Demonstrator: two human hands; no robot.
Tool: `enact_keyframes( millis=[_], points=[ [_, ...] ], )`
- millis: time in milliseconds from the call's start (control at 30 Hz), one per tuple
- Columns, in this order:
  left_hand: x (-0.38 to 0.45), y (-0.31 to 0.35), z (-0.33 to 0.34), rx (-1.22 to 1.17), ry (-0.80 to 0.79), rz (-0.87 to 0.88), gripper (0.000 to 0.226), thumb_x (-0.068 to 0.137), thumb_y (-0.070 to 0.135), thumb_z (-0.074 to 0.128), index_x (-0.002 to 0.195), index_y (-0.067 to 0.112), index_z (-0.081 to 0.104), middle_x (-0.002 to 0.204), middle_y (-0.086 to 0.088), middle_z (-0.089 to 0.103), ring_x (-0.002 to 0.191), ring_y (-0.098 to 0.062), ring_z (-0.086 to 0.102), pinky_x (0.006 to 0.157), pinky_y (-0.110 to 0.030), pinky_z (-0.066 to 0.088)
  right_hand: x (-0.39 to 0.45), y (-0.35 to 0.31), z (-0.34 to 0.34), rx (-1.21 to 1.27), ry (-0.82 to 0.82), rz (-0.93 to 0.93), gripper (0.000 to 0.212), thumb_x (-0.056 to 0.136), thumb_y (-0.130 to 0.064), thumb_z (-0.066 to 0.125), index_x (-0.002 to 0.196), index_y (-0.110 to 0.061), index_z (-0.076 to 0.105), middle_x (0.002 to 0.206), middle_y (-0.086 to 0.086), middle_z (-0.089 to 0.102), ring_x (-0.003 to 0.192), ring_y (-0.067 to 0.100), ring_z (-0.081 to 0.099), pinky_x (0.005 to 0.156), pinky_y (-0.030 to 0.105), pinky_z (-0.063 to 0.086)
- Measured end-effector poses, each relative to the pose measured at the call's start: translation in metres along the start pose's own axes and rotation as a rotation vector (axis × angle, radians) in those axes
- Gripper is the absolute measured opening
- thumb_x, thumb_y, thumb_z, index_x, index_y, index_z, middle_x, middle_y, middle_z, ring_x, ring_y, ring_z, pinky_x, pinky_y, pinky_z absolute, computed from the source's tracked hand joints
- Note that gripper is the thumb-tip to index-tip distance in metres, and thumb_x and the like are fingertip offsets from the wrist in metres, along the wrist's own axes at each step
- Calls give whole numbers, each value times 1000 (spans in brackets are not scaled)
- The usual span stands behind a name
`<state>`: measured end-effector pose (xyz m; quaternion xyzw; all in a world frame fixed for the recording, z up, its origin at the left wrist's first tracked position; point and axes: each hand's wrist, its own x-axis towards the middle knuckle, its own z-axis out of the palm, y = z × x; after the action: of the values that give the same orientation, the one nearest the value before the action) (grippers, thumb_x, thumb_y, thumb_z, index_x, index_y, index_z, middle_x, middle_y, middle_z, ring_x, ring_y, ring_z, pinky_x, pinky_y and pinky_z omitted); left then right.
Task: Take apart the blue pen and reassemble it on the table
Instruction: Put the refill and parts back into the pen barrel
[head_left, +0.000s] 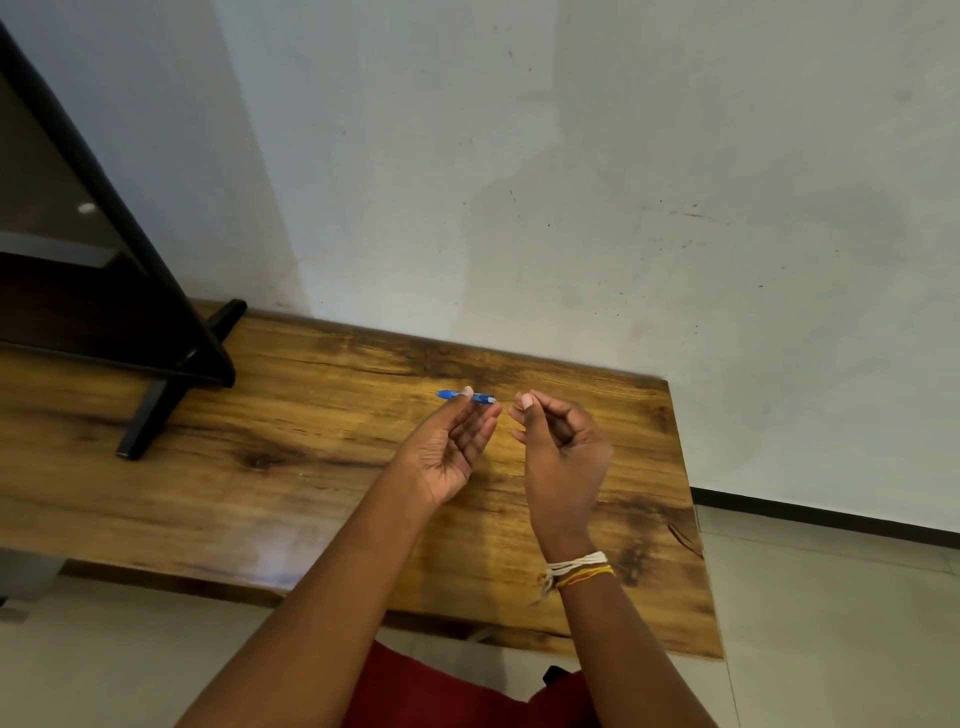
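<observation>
The blue pen (480, 398) is held level above the wooden table (291, 467), pinched between the thumb and fingertips of my left hand (452, 447). Its ends stick out on both sides of the thumb, the right end looking pale. My right hand (558, 452) is just to the right of the pen, fingers curled and thumb pressed to the forefinger. A small gap separates it from the pen's right end. Whether the right hand pinches a small part is hidden by the fingers.
A black-framed screen (104, 291) on a black stand (156, 410) occupies the table's left end. A pale wall rises behind the table. The table's right edge (691, 509) drops to a tiled floor.
</observation>
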<state>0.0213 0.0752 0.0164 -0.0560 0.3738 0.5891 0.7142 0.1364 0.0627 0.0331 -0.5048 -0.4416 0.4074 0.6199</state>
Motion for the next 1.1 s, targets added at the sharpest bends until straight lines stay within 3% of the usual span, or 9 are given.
enact_keyframes(
  millis=[167,467,633,733,867,1000,1100],
  points=[
    [-1,0,0,-1,-22,-9,22,81,10,71,97,-4,66,86,-21,75,76,-22,75,55,-27,60,1,4,0,-59,0,3,10,85,-11,71,94,-7,74,86,7,76,82,18,74,75,48,61],
    [-4,-3,3,25,-70,-29,15,85,2,63,98,-5,61,84,-21,74,74,-23,75,56,-28,60,8,11,-2,-272,-92,26,14,88,-21,68,100,-21,75,99,0,67,94,8,65,83,31,56],
    [-5,-4,3,28,-74,-32,14,85,2,63,98,-5,62,85,-22,74,76,-24,75,58,-29,60,11,13,-4,-294,-154,62,21,93,-22,61,110,-23,73,103,6,62,97,18,62,85,42,55],
    [-5,-4,2,26,-59,-38,12,85,1,63,95,-6,63,86,-23,74,77,-26,75,60,-30,61,16,17,-13,-294,-106,94,22,95,-19,57,112,-18,72,105,4,67,90,11,64,81,45,58],
    [-3,-9,0,30,-35,-53,13,85,0,62,96,-6,62,87,-24,73,79,-27,74,65,-33,62,25,26,-28,-298,-3,217,20,96,-15,56,107,-14,72,91,8,72,75,13,63,67,34,58],
    [0,-16,0,30,-21,-81,13,85,-1,61,96,-8,61,85,-24,73,76,-27,74,67,-34,61,36,36,-53,-385,75,400,16,92,-13,60,101,-10,73,84,4,71,75,17,65,69,32,58],
    [2,-21,2,27,-12,-87,10,85,-1,61,94,-8,61,83,-24,73,74,-26,74,64,-32,62,40,41,-68,-510,34,476,12,90,-13,63,92,-8,73,83,9,72,72,21,67,70,36,60]
  ],
)
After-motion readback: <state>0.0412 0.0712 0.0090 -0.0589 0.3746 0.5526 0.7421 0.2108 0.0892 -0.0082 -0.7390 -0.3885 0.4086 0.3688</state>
